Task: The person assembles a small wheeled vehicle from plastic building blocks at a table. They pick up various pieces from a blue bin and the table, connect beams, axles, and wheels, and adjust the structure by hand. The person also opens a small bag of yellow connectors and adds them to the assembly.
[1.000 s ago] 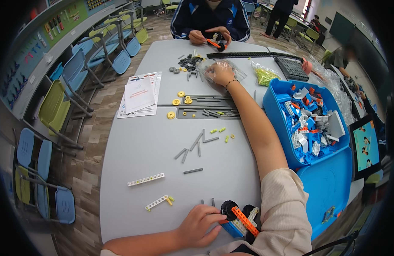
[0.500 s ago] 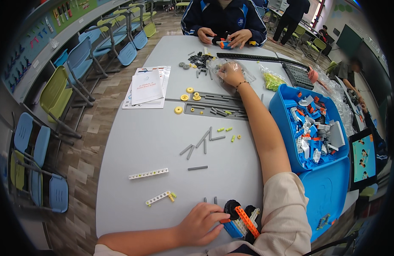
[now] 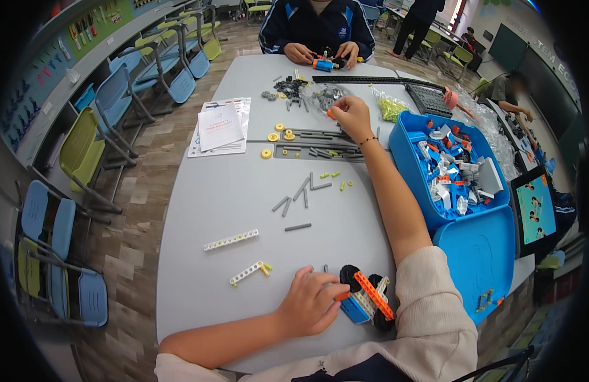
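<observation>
My left hand (image 3: 309, 302) is at the near edge of the table, fingers and thumb closed round the orange and blue end of a small brick-built vehicle (image 3: 373, 299) with black wheels and an orange beam. Farther off, my right hand (image 3: 351, 119) pinches a small orange building piece (image 3: 331, 114). A crumpled clear plastic bag (image 3: 321, 97) lies just beyond it. Left of the vehicle are a white beam with yellow connectors (image 3: 248, 272) and a longer white beam (image 3: 231, 240). Several grey rods (image 3: 298, 227) are scattered past them.
A blue bin (image 3: 428, 191) full of bricks stands at right, its lid (image 3: 479, 274) and a tablet (image 3: 534, 210) near it. Papers (image 3: 220, 127) lie at left. Yellow gears (image 3: 266, 153) sit by a grey tray (image 3: 307, 151). Opposite, a person handles another model (image 3: 325, 64).
My right hand has come up out of the clear bag and toward me, the orange piece now showing in its fingers. My left hand has shifted from the vehicle's wheel to its orange end.
</observation>
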The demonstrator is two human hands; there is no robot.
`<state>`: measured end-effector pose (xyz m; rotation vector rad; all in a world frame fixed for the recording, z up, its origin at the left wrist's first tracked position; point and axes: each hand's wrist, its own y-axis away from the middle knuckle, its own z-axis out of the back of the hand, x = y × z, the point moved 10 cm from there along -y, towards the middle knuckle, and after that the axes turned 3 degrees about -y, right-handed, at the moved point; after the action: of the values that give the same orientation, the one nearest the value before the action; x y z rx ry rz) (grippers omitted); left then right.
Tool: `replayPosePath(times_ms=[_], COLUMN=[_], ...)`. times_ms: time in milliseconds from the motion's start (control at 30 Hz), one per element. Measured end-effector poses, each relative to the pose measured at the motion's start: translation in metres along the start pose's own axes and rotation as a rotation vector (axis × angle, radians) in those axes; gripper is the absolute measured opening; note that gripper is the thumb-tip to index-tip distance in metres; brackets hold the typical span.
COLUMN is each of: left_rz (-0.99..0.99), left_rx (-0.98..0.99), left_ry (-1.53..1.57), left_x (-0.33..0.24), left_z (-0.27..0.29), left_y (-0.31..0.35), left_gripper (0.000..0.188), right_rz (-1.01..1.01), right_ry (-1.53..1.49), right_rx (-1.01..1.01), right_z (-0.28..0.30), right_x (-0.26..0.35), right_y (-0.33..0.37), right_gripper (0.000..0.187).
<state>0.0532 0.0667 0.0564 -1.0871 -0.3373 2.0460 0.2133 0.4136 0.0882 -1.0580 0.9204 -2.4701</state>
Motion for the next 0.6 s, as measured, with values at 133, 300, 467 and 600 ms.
replayPosePath(times_ms=[133, 300, 467, 600], left_rz=[-0.021, -0.021, -0.021, -0.005], left_rx=[0.001, -0.006, 0.027, 0.039], left_ry=[-0.023, -0.032, -0.049, -0.033], left_x=[-0.001, -0.001, -0.001, 0.001], left_z=[-0.002, -0.002, -0.004, -0.004], left_y=[0.001, 0.001, 0.001, 0.001], left_gripper=[0.042, 0.042, 0.042, 0.042], right_rz=[-0.078, 0.026, -0.176, -0.287], right_ry=[-0.140, -0.095, -0.136, -0.028], right_rx=[0.278, 0.373, 0.143, -0.082], right_z=[-0.040, -0.068, -0.028, 0.024], right_x=[0.027, 0.051, 0.003, -0.043], right_y=[0.017, 0.032, 0.018, 0.012], right_gripper=[0.015, 0.015, 0.014, 0.016])
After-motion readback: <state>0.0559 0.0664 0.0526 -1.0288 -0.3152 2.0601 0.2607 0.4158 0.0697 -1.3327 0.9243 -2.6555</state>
